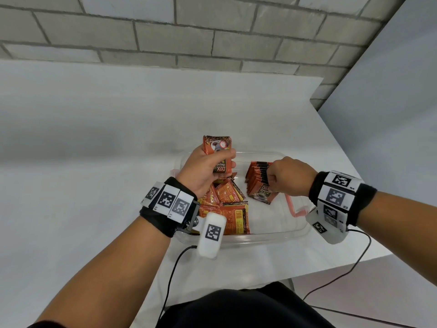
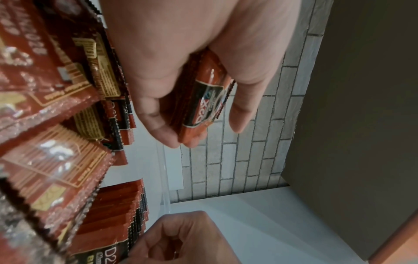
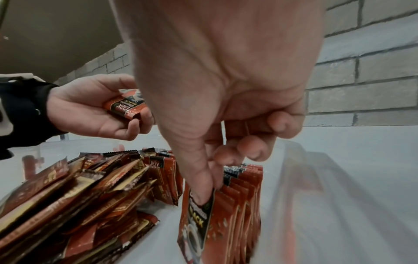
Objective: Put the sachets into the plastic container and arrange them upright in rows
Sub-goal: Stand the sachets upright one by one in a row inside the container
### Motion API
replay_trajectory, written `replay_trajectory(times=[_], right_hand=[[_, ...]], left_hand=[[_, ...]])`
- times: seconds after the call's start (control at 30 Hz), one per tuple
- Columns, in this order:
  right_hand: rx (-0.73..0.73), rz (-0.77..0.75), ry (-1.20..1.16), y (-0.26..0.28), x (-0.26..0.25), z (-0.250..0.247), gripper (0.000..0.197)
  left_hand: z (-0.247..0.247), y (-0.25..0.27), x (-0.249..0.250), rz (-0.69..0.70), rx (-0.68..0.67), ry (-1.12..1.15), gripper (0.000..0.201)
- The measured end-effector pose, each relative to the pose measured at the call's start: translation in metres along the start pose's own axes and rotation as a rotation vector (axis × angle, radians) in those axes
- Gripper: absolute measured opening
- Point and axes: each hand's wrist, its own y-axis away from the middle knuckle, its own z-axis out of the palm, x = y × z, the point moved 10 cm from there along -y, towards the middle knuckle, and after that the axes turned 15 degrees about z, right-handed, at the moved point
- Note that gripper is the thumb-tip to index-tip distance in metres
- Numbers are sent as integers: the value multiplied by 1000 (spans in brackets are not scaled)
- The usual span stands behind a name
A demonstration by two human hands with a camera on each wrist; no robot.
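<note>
A clear plastic container (image 1: 267, 235) sits on the white table. My left hand (image 1: 208, 168) grips a small stack of orange sachets (image 1: 217, 147) above the container's far left corner; the same stack (image 2: 203, 100) (image 3: 126, 107) shows in both wrist views. An upright row of sachets (image 1: 257, 181) (image 3: 239, 196) stands in the container's right half. My right hand (image 1: 281, 177) pinches the top edge of the nearest sachet (image 3: 199, 219) of that row between thumb and forefinger. A loose heap of sachets (image 1: 227, 204) (image 3: 79, 196) lies in the left half.
The table's right edge (image 1: 354, 162) runs close beside the container, and a brick wall (image 1: 212, 31) stands behind. The container has an orange latch (image 1: 295, 209) on its right side. Cables (image 1: 343, 275) hang from both wrist cameras over the near table edge.
</note>
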Motion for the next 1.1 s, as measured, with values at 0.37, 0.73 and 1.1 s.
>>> replay_trajectory(times=[0.37,0.73,1.1], right_hand=[[19,-39,14,-1,-5,0,33],[29,-38,12,0,-3,-1,18],[79,-29,-159,8,12,-23,17]], left_hand=[[0,-2,0,-1,12,1,7],[2,-3,0,-1,15,0,9],[6,0,-9,-101,62,164,11]])
